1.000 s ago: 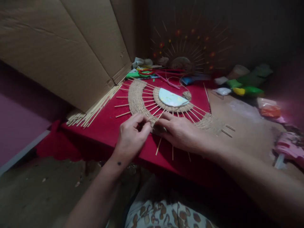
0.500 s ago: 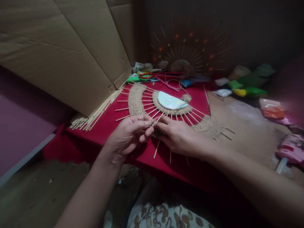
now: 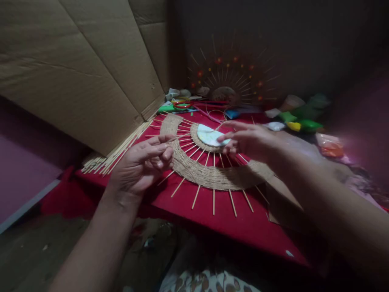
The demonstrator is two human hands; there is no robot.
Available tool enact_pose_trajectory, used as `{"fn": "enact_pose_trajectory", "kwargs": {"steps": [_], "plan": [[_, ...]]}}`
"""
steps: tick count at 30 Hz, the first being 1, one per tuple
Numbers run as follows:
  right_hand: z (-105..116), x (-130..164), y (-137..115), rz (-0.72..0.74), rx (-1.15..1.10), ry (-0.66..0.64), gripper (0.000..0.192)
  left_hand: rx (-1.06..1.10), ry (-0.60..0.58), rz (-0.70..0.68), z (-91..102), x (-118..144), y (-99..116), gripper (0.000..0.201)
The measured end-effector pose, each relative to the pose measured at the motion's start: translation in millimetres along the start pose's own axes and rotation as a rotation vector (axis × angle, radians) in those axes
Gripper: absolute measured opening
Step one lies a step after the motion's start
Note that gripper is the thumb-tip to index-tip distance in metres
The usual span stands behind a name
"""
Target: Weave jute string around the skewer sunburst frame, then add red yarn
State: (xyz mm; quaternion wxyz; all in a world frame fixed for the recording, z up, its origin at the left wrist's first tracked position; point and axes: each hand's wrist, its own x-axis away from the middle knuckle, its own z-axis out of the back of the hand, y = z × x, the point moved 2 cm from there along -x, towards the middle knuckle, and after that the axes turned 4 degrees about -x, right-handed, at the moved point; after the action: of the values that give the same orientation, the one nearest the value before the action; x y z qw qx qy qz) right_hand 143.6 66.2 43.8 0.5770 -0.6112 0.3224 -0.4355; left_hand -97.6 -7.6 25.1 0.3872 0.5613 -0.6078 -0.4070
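Observation:
A half-round fan of thin sticks [image 3: 213, 202] lies on the red cloth, woven with a wide outer band of twine [image 3: 209, 176] and a narrow inner band. At its centre is a pale blue half-disc [image 3: 209, 134]. My left hand [image 3: 142, 162], over the fan's left side, pinches a strand of twine [image 3: 185, 136] between thumb and fingertips. That strand runs across to my right hand [image 3: 252, 140], whose bent fingers hold it above the half-disc. My right hand hides part of the half-disc and the fan's right side.
A bundle of loose sticks [image 3: 118, 150] lies beside a large cardboard sheet [image 3: 91, 73] on the left. Red-handled scissors [image 3: 182, 104] are at the back. A second, decorated stick fan [image 3: 227, 77] stands behind. Coloured packets [image 3: 306, 125] lie to the right.
My hands have drawn apart from the fan's front band, the right one going up and right, with twine stretched between them. The twine ball no longer shows. The view has shifted slightly.

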Motion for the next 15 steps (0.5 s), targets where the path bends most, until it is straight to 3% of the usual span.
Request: {"fn": "enact_pose_trajectory", "kwargs": {"steps": [4, 6, 8, 11, 15], "plan": [[53.6, -21.1, -25.3, 0.071, -0.252, 0.17, 0.035, 0.011, 0.025, 0.064, 15.2, 7.0, -7.4, 0.028], [69.4, -27.3, -42.4, 0.102, -0.249, 0.249, 0.024, -0.041, 0.053, 0.067, 22.3, 10.7, -9.7, 0.029], [73.9, -30.3, -54.2, -0.002, -0.168, 0.337, 0.024, -0.118, 0.091, 0.041, 29.0, 14.4, -11.7, 0.03], [59.2, -28.5, -57.4, -0.095, 0.059, 0.472, 0.021, -0.265, 0.136, 0.0, 36.2, 19.4, -15.0, 0.031], [3.8, -18.4, -36.6, 0.007, 0.348, 0.268, 0.011, -0.4, 0.169, -0.038, 38.3, 23.1, -18.5, 0.027]]}}
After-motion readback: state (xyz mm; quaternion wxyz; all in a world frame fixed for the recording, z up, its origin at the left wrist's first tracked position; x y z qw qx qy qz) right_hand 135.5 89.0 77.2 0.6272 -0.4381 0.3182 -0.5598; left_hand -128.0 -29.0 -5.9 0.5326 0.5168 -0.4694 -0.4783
